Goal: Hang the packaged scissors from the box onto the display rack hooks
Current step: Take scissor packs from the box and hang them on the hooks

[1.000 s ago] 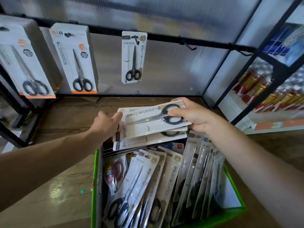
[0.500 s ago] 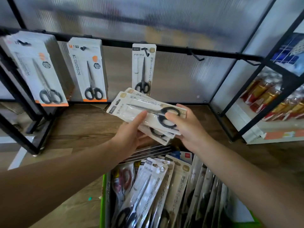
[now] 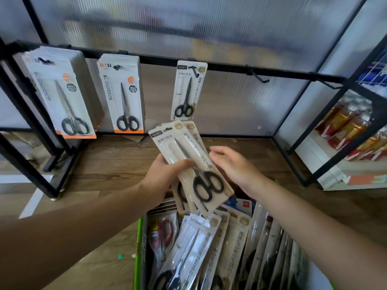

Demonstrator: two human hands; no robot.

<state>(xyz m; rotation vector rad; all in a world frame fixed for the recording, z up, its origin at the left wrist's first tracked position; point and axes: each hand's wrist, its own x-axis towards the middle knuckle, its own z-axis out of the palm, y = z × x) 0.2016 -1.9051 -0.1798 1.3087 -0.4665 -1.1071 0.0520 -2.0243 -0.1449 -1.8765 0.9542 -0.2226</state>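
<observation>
My left hand [image 3: 165, 176] grips some scissors packs [image 3: 188, 147], my right hand [image 3: 236, 166] is loose, and next one should go on the far hook [image 3: 195, 70].

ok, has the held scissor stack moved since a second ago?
Yes: the held stack rose off the box and turned upright, tops now just under the hanging pack.

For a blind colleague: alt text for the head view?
A left hand grips a fanned stack of packaged scissors above a green box of more; the open right hand is beside it, below a matching pack on the rack.
</observation>
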